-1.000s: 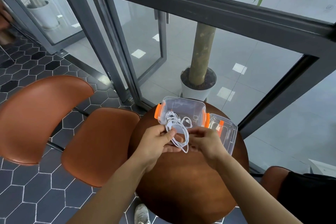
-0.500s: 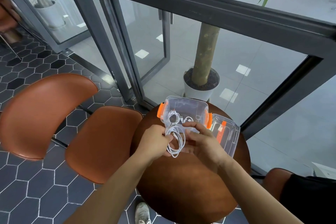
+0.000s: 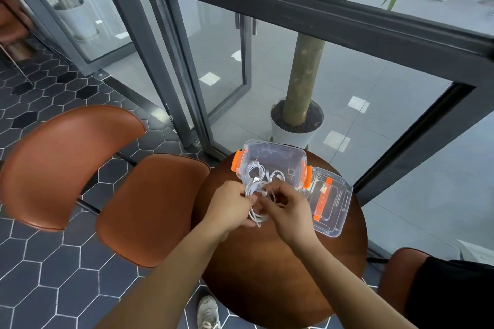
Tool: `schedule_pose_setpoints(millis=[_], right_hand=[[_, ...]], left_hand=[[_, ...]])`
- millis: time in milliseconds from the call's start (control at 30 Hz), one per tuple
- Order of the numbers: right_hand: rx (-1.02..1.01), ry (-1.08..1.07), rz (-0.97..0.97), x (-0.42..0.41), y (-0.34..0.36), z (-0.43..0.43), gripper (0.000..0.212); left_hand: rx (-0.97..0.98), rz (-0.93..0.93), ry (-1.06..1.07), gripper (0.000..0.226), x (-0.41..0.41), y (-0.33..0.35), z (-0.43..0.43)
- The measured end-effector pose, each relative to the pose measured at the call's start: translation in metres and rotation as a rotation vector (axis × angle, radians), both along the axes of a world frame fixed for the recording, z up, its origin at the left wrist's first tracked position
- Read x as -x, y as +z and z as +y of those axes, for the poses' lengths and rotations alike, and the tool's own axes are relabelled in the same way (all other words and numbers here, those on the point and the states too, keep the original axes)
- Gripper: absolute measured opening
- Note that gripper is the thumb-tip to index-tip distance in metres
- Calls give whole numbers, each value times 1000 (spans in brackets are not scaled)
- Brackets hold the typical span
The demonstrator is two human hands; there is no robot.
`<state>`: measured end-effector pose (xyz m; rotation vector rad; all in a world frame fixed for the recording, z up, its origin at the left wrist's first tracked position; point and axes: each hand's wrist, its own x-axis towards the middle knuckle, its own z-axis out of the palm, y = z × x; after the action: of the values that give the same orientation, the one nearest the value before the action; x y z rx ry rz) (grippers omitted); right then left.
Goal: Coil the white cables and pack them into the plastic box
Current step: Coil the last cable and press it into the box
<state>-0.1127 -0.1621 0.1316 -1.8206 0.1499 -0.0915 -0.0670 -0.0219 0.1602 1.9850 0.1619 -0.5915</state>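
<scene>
Both hands (image 3: 267,205) on white cable (image 3: 255,215)

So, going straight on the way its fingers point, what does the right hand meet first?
Most likely the white cable coil gripped by the left hand; the right hand points at it, seemingly pinching one strand.
</scene>
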Motion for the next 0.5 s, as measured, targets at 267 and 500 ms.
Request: schedule_pose_setpoints(millis=[267, 500], right_hand=[[-179, -185, -6, -11, 16, -11, 12], [-530, -485, -7, -11, 43, -27, 4]], left_hand=[[43, 60, 125, 14, 0, -7, 7], [211, 55, 220, 15, -6, 3, -1]])
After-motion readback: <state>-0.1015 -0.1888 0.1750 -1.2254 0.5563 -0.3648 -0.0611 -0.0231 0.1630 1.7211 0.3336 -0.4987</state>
